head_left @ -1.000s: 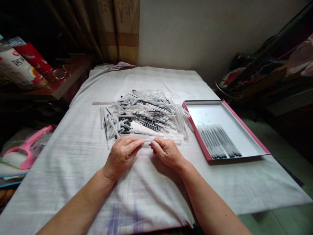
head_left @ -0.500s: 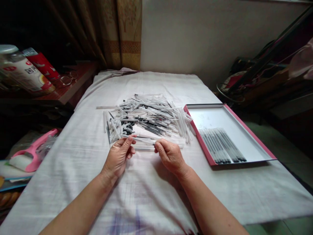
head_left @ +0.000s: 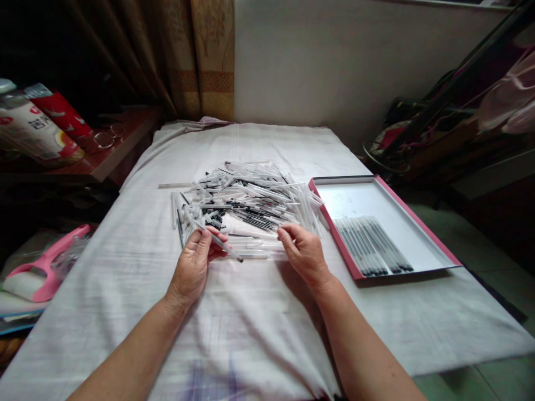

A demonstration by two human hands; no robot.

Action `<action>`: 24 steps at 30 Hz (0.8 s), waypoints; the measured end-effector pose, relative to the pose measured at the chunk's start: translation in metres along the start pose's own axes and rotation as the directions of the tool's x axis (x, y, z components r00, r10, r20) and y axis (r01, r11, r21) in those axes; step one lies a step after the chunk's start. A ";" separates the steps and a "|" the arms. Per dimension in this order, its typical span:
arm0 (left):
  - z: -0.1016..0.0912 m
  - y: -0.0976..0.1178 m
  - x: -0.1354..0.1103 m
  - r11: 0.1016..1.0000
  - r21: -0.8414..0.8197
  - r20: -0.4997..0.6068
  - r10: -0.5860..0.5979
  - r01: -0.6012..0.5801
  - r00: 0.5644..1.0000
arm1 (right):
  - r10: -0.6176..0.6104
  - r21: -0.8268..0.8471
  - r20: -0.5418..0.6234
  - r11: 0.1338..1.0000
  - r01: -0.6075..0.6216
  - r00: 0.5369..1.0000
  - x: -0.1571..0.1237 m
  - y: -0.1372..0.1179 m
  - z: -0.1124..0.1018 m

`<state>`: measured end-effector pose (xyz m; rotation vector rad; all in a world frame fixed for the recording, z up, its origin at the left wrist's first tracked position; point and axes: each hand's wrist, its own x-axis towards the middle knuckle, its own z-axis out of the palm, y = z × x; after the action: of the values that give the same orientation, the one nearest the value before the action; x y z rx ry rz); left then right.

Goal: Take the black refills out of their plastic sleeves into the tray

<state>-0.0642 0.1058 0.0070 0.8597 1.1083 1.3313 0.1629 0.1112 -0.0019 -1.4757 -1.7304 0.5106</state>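
Note:
My left hand (head_left: 195, 253) pinches a pen (head_left: 220, 243) with a clear barrel; its black end points down to the right. To the right, my right hand (head_left: 304, 250) is at the near edge of the pile, its thumb and fingers drawn together. Whatever they hold, if anything, is hidden. Beyond both hands lies the loose pile of clear pen barrels (head_left: 307, 209), mixed with thin dark refills (head_left: 256, 217) and small black pen parts (head_left: 214, 216).
A shallow pink-edged box (head_left: 422, 228) on the right holds a row of pens (head_left: 371, 248) with black ends. The white cloth (head_left: 251, 328) covers the table. Jars (head_left: 39, 131) and glasses (head_left: 109, 136) stand on a side table; a pink-handled roller (head_left: 45, 264) is at left.
My right hand has come away from the pen and moved right. The pen stays in my left hand and now tilts down to the right, its black end showing.

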 end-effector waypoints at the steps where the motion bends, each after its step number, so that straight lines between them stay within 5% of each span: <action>1: -0.001 -0.001 0.000 0.999 0.034 0.024 0.008 -0.009 1.000 | 0.022 -0.106 -0.049 0.994 -0.027 0.999 0.002 0.005 -0.004; 6: -0.002 0.000 -0.002 0.974 0.215 0.123 0.048 -0.074 0.991 | 0.153 -0.461 -0.010 0.876 -0.140 0.988 0.008 0.016 -0.009; 13: -0.003 -0.004 -0.003 0.908 0.407 0.227 0.010 -0.104 0.974 | 0.172 -0.530 -0.020 0.833 -0.157 0.985 0.013 0.013 -0.005; 16: -0.005 -0.009 -0.002 0.870 0.474 0.245 0.021 -0.138 0.969 | 0.116 -0.414 -0.059 0.901 -0.130 0.991 0.011 0.013 -0.006; 19: -0.008 -0.011 -0.002 0.784 0.561 0.287 0.118 -0.266 0.951 | 0.010 -0.114 -0.050 0.993 -0.016 0.999 0.005 0.008 -0.006; 24: -0.011 -0.011 -0.002 0.597 0.622 0.445 0.264 -0.507 0.856 | -0.054 0.259 0.067 0.965 0.035 0.996 0.001 -0.006 -0.005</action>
<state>-0.0712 0.1014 -0.0068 1.9484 1.2416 1.0095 0.1632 0.1096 0.0060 -1.2448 -1.6779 0.7450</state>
